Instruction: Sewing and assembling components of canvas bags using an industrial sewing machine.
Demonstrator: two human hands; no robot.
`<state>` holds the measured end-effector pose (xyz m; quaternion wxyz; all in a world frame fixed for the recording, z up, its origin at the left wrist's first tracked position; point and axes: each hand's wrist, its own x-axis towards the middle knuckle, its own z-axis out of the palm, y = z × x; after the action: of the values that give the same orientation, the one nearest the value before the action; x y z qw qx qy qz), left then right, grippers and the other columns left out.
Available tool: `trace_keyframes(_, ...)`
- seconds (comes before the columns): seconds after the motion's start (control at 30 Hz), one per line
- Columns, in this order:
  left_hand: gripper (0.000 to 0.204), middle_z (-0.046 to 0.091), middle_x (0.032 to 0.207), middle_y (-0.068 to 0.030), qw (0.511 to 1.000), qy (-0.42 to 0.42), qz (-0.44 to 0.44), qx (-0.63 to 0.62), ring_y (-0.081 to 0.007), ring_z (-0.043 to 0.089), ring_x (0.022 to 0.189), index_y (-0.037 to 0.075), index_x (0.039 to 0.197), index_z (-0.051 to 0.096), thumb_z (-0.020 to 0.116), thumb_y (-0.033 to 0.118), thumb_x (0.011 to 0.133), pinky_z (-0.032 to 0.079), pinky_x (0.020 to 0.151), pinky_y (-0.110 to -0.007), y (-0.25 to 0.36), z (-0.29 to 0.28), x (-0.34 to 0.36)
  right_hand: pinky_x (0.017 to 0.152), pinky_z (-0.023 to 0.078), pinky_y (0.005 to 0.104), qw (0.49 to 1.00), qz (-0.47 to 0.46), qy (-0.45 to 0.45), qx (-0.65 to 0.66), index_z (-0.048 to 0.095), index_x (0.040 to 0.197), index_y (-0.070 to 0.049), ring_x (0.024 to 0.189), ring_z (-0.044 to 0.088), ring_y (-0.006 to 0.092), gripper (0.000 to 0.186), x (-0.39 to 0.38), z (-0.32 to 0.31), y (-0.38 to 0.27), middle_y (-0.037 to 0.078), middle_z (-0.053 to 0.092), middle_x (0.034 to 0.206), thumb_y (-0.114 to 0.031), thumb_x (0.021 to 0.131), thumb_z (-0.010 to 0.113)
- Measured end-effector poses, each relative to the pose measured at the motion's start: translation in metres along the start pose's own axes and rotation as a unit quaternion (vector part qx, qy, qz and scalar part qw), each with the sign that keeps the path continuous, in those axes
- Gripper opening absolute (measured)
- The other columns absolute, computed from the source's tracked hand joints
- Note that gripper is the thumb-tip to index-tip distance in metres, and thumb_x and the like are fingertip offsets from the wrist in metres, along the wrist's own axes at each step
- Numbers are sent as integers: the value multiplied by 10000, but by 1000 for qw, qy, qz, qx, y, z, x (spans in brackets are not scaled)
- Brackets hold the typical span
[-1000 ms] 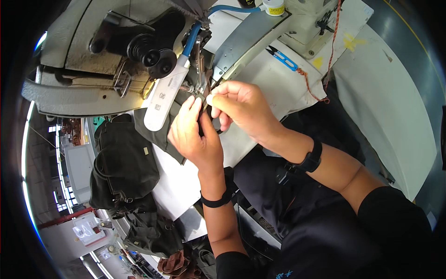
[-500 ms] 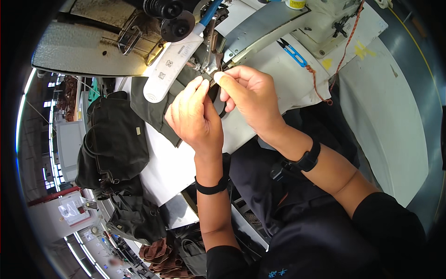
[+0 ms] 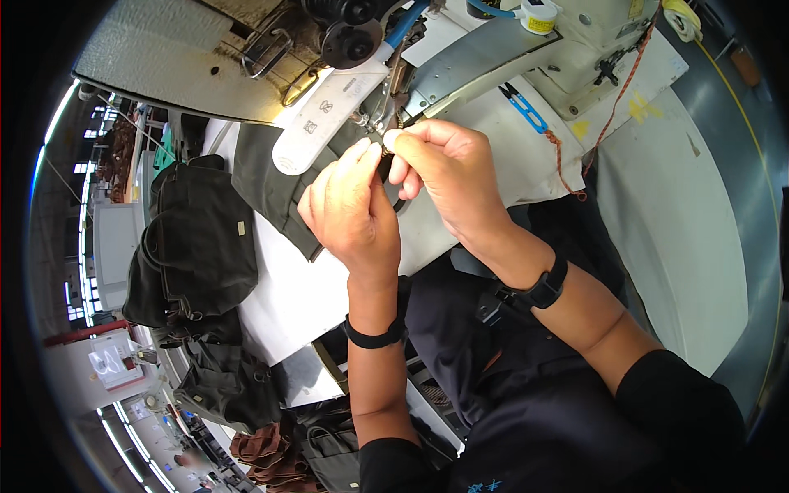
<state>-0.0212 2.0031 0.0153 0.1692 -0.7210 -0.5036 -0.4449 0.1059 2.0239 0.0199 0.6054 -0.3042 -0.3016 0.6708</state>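
My left hand and my right hand meet just in front of a sewing machine's presser foot. Thumbs and fingers of both are closed in a pinch, the fingertips nearly touching. Between them shows a bit of a dark strip with small brass-coloured ridges, like zip teeth; most of it is hidden by the fingers. The dark green fabric piece lies beside my left hand and runs under the machine. A dark loop of the strip hangs below my right fingers.
The white machine guard hangs above the fabric. Blue thread snips on an orange cord lie right, on the white table. Dark green bags stand at left. A small white pot sits on the machine.
The whole view has shifted a little, so the machine sits further right in it. My hands keep their pinch, and the brass-coloured ridges are now more covered by my fingers.
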Motion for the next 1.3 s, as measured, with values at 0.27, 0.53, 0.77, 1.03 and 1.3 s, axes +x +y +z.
trace_keyframes(0.27,273,760,1115,-31,1000,-15,-2,4,-208,683,1009,99,1091,749,703,-25,852,426,936,-337,-2,0,6,541,464,228,1000,-3,13,5,692,857,-3,558,565,86,157,3,3,2,54,664,699,-108,971,667)
trace_keyframes(0.53,235,766,1086,-24,1000,4,-15,1,-206,692,977,111,1046,746,740,-18,849,440,911,-322,0,4,7,456,412,218,996,-41,62,-47,648,748,7,524,550,35,232,6,11,2,20,642,619,-101,953,668)
trace_keyframes(0.77,228,769,1064,-26,1000,14,3,-1,-208,696,960,114,1014,748,742,-30,837,448,903,-321,-3,4,8,468,399,251,974,-146,94,-144,605,700,16,537,520,27,267,10,14,12,17,622,580,-78,941,674)
trace_keyframes(1.03,185,771,1030,-71,1000,6,-6,-9,-216,705,950,63,981,738,709,-67,852,473,887,-313,0,2,13,449,365,243,929,-149,87,-327,593,658,5,480,485,34,341,19,3,0,3,569,527,-127,957,690)
trace_keyframes(1.3,194,768,1054,-51,999,32,-16,14,-230,702,971,84,1000,741,710,-46,859,478,893,-334,-1,5,9,449,343,316,834,-271,66,-477,573,714,-11,435,389,141,305,24,-6,-16,65,506,517,-158,959,679)
